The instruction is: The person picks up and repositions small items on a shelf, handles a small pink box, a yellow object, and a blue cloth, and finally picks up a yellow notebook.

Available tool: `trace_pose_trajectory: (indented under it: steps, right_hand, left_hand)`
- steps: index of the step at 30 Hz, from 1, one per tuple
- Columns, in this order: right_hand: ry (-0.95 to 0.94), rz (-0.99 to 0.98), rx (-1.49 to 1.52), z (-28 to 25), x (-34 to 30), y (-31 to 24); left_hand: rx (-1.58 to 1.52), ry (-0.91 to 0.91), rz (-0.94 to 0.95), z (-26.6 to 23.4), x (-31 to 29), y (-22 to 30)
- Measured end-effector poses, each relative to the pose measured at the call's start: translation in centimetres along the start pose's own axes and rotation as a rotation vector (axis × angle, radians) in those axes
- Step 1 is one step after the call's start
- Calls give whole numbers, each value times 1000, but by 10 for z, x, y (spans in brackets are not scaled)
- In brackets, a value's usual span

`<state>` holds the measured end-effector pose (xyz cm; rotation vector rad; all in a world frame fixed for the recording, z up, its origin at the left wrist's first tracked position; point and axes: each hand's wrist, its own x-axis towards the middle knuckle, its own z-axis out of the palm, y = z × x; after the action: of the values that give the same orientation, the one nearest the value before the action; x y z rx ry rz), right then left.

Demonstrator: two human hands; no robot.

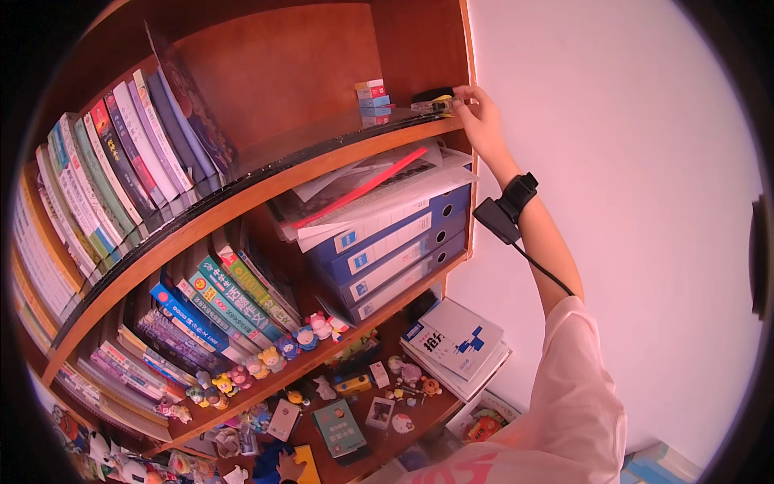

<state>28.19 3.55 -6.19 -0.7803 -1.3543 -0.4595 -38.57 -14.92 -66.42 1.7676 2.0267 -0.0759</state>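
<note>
My right hand [481, 119] reaches up to the right end of the top shelf. Its thumb and fingers pinch the end of a small clear-and-yellow object [440, 105], whose kind I cannot make out. A dark rounded item [436, 94] lies right behind it. To its left stands a small stack of red, white and blue boxes [372, 101]. Low at the bottom edge, my left hand [290, 468] is partly cut off. Its fingers are bent against a bunched blue cloth [268, 461], beside a flat yellow object [307, 463].
Books [121, 145] fill the top shelf's left side. Below are blue binders [395, 254] under loose papers, more books [214, 306] and a row of small figurines [255, 367] along the shelf edge. Trinkets and a green book [339, 427] cover the lower surface. A wall [613, 121] rises at right.
</note>
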Motion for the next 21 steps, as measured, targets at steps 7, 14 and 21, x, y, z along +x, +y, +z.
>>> trace_pose_trajectory:
  steps: [7,14,21]
  right_hand:
    - [-92,75,16,-3,-4,5]
    - [-76,138,30,4,-6,18]
    - [9,99,-15,-48,-46,-50]
  left_hand:
    - [2,-39,-3,-16,-5,24]
    - [-60,35,-9,-25,-21,38]
    - [67,42,85,-26,-23,39]
